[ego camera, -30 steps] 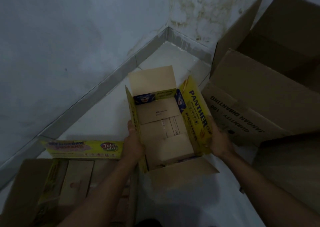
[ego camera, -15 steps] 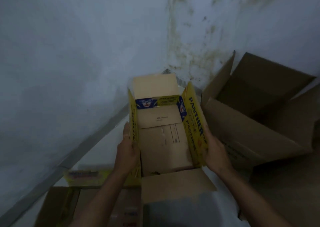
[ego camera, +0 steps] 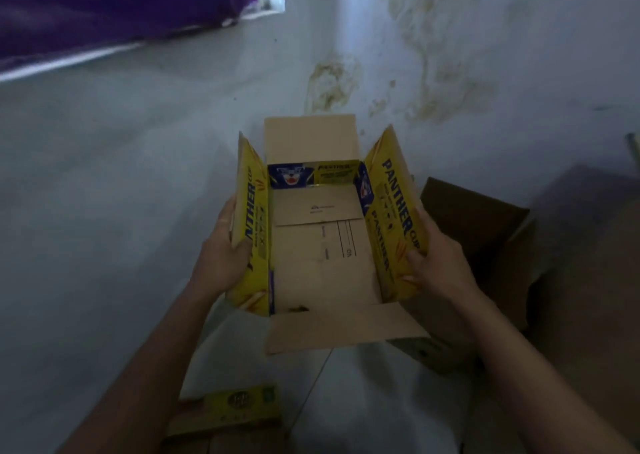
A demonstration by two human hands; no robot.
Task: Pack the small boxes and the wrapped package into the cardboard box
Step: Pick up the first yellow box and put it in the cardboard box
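Both hands, left (ego camera: 221, 256) and right (ego camera: 441, 263), clench their fingers on the side flaps of the open yellow-printed cardboard box (ego camera: 322, 246); held only by those flaps, it could buckle or slip free.

Cardboard box (ego camera: 322, 266) mouth open above; side flaps (ego camera: 391, 190) upright.

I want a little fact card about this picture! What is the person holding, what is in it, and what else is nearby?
held thing: yellow Panther cardboard box, flaps open
left hand: grips the box's left flap
right hand: grips the box's right flap
inside the box: only its bare bottom shows
right of it: bigger brown carton, open
lower left: yellow printed box on the floor
behind: stained wall
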